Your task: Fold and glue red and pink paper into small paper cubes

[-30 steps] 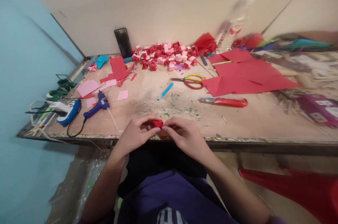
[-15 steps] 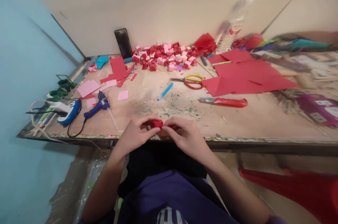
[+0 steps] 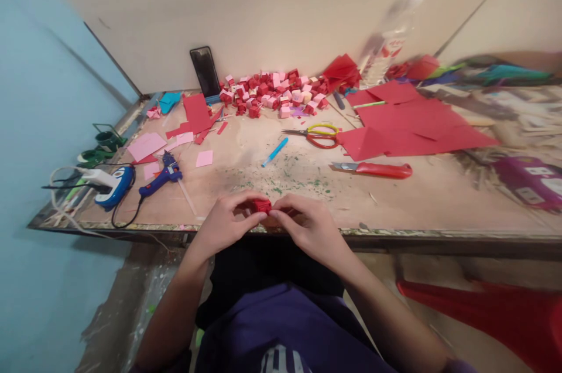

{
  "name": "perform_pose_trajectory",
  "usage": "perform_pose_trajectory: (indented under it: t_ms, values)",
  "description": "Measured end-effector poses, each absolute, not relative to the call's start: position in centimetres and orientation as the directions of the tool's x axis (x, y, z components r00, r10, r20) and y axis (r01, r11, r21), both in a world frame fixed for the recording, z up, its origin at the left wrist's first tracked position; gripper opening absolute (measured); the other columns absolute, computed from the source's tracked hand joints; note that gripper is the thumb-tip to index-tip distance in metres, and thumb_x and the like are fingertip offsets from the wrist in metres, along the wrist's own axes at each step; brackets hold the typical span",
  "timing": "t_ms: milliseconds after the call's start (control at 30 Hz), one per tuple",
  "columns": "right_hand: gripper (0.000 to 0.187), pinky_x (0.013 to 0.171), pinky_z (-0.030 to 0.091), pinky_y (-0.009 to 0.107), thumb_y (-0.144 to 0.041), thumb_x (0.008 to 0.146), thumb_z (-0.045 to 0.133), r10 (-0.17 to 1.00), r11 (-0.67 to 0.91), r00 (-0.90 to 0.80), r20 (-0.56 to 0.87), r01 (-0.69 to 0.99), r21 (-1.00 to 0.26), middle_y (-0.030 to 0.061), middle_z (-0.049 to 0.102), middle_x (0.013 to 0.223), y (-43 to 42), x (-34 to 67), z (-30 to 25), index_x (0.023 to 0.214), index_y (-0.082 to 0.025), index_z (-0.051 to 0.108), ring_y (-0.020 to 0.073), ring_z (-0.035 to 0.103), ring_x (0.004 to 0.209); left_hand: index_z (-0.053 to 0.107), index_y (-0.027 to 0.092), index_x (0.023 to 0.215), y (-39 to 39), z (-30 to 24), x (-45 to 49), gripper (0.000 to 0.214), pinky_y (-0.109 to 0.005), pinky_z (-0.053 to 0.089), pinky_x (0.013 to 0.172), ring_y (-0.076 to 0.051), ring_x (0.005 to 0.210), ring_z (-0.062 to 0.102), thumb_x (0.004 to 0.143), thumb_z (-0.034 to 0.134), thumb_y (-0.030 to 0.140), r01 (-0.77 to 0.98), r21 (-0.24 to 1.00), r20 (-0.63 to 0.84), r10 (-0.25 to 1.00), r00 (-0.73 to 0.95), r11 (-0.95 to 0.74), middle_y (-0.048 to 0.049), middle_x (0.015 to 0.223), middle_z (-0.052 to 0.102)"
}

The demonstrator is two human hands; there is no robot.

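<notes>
A small folded red paper piece [image 3: 260, 206] sits between my two hands at the near edge of the wooden table [image 3: 421, 197]. My left hand [image 3: 226, 221] pinches it from the left with curled fingers. My right hand [image 3: 307, 225] pinches it from the right, thumb and forefinger pressed on it. At the back of the table lies a heap of several small red and pink folded paper pieces [image 3: 274, 95].
Red paper sheets [image 3: 408, 124], scissors [image 3: 318, 134] and a red utility knife [image 3: 377, 170] lie to the right. A blue pen [image 3: 275, 151] is mid-table. At the left are a blue glue gun [image 3: 160, 177], pink paper scraps [image 3: 147, 146] and a dark phone [image 3: 205, 71] against the wall.
</notes>
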State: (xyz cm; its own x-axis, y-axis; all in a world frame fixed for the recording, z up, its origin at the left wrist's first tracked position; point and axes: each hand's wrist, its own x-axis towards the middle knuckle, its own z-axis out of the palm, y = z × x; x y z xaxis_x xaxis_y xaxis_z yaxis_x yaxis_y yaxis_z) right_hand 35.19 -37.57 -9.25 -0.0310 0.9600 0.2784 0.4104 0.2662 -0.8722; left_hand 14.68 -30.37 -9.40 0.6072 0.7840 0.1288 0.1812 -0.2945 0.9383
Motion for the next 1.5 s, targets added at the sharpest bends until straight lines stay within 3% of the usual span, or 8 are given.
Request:
perform_pose_trajectory:
  t_ms: [933,1267,1500]
  values:
    - [0.012,0.07,0.054,0.028,-0.022,0.099,0.067,0.948,0.3,-0.031,0.317,0.424,-0.854,0.0014,0.078,0.084,-37.64,35.17,-9.28,0.09,-0.022,0.074,0.0163,0.073,0.076,0.079,0.022,0.113,-30.38,-9.51,14.65,0.021,-0.033,0.061,0.089,-0.021,0.098,0.076,0.093,0.077,0.028,0.179,0.94,0.127,0.782,0.61,-0.292,-0.0065,0.11,0.08]
    - [0.006,0.066,0.056,0.028,-0.027,0.096,0.071,0.975,0.214,0.0,0.223,0.288,-0.933,0.0016,0.077,0.08,-37.21,34.99,-9.14,0.094,-0.022,0.074,0.0171,0.074,0.071,0.075,0.022,0.119,-30.45,-9.6,14.81,0.033,-0.038,0.063,0.096,-0.023,0.104,0.077,0.087,0.081,0.026,0.143,0.968,0.099,0.84,0.534,-0.205,-0.0079,0.116,0.08]
    - [0.008,0.066,0.057,0.03,-0.028,0.096,0.07,0.98,0.187,0.003,0.198,0.322,-0.928,0.0024,0.077,0.081,-37.13,35.05,-9.53,0.09,-0.022,0.073,0.0183,0.073,0.071,0.078,0.024,0.114,-30.42,-9.69,14.83,0.031,-0.037,0.062,0.098,-0.022,0.104,0.077,0.083,0.085,0.024,0.117,0.972,0.102,0.819,0.565,-0.202,-0.0049,0.113,0.08]
